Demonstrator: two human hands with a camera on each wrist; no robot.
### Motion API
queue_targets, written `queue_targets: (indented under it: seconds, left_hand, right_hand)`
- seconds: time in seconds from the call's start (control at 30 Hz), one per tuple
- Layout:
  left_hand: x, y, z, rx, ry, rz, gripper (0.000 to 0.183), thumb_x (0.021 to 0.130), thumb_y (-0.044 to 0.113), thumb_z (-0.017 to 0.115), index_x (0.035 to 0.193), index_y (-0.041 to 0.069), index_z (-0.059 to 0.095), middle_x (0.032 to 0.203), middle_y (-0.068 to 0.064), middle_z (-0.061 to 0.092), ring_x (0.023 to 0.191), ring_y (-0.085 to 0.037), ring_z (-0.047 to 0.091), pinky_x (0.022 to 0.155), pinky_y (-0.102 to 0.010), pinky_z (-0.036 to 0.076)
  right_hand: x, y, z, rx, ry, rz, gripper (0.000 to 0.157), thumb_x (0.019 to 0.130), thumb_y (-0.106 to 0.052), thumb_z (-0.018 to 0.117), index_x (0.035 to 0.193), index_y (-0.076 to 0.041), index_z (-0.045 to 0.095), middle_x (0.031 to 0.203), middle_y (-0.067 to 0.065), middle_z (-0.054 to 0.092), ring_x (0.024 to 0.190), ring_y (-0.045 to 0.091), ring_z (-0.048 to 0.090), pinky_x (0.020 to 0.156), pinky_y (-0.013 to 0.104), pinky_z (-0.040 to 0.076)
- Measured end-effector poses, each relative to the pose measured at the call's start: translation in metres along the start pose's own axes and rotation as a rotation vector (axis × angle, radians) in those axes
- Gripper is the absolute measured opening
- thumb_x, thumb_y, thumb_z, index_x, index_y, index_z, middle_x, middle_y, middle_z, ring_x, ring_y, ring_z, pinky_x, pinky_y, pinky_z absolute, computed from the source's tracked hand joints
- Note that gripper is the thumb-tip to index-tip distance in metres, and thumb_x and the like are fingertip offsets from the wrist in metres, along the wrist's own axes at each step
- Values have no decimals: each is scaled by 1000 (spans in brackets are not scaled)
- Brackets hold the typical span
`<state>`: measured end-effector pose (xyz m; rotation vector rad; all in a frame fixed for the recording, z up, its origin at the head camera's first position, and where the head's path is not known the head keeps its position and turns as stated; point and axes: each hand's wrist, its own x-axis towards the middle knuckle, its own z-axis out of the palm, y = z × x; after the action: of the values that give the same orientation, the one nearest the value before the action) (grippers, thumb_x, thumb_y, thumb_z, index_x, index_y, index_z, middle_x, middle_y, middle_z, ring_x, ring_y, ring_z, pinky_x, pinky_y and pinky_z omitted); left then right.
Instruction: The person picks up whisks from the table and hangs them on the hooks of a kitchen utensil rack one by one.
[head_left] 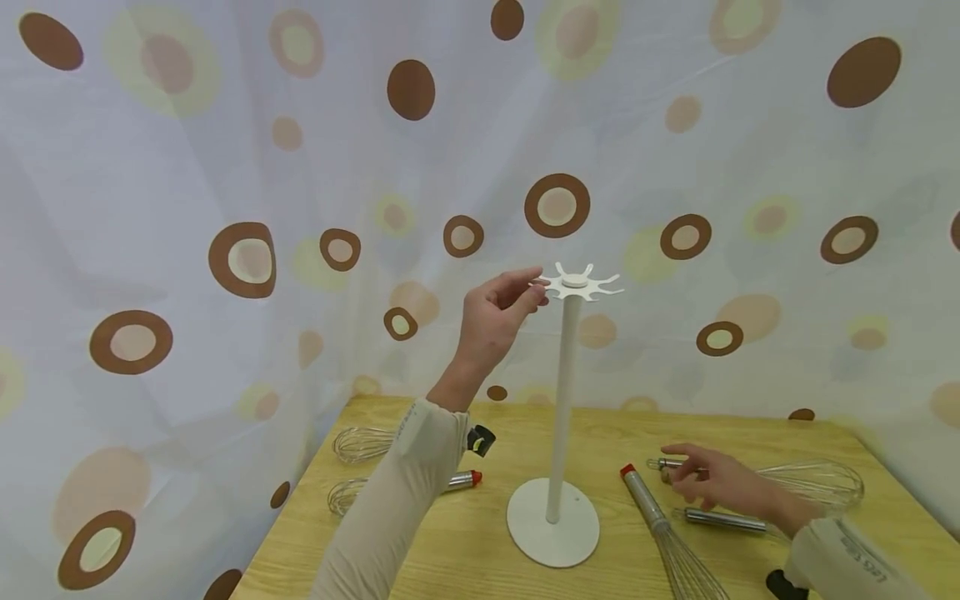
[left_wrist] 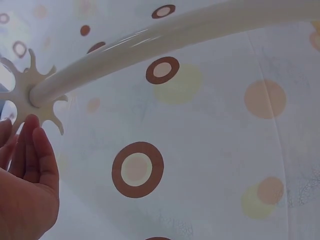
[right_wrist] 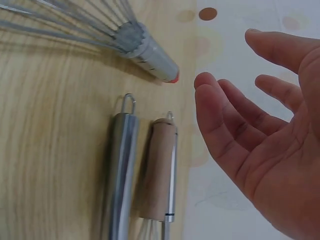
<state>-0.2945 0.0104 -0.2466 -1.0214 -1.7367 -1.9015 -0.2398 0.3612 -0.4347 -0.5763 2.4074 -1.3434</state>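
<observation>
My left hand (head_left: pixel 491 321) pinches the bare stand (head_left: pixel 563 400), my right hand (head_left: pixel 718 480) is loosely spread and empty, and the whisks (head_left: pixel 647 502) lie unhung

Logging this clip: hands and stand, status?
Left hand pinching stand at top. Right hand empty, above whisks. Stand upright. Left sleeve partly hides two other whisks.

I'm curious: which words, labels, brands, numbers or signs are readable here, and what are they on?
"LET'S" seems to begin the print on the right sleeve; the rest is blurred.
Left sleeve: small lettering, too blurred to read.
Whisks and white stand: no readable text.
</observation>
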Motion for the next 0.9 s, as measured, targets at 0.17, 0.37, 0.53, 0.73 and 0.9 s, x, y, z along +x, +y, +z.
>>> queue_targets:
  seconds: [0.17,0.37,0.53,0.73,0.9]
  left_hand:
    - [-1,-3,3,-26,25,28,24,90,4,64,111,-6,67,99,-20,68,78,-11,67,79,-36,54]
    - [0,-4,7,-30,40,50,23,90,4,64,110,-8,66,100,-22,68,75,-9,67,76,-35,54]
    - [1,-5,7,-23,54,50,24,90,4,64,109,-8,66,101,-24,67,74,-7,66,73,-30,53]
    - [0,-4,6,-27,64,26,22,90,1,62,109,-9,66,100,-25,66,74,-6,65,72,-23,51]
    - [0,-4,5,-24,61,11,21,90,-3,60,108,-13,64,101,-29,65,73,-6,65,70,-22,51]
  right_hand:
    - [-1,17,8,-19,-12,23,63,97,-17,55,144,9,23,110,23,52,83,31,59,58,41,51]
    - [2,33,20,-65,-39,-2,66,97,-17,55,145,10,19,113,28,53,75,24,62,56,39,52]
    - [9,40,24,-63,-64,-18,66,96,-16,56,145,10,21,113,28,54,72,24,66,57,40,54]
    - [15,41,28,-19,-92,0,61,95,-15,59,142,11,29,114,31,54,68,26,65,56,39,54]
    - [17,40,34,34,-101,50,57,95,-16,58,141,8,34,114,25,54,69,30,63,55,41,53]
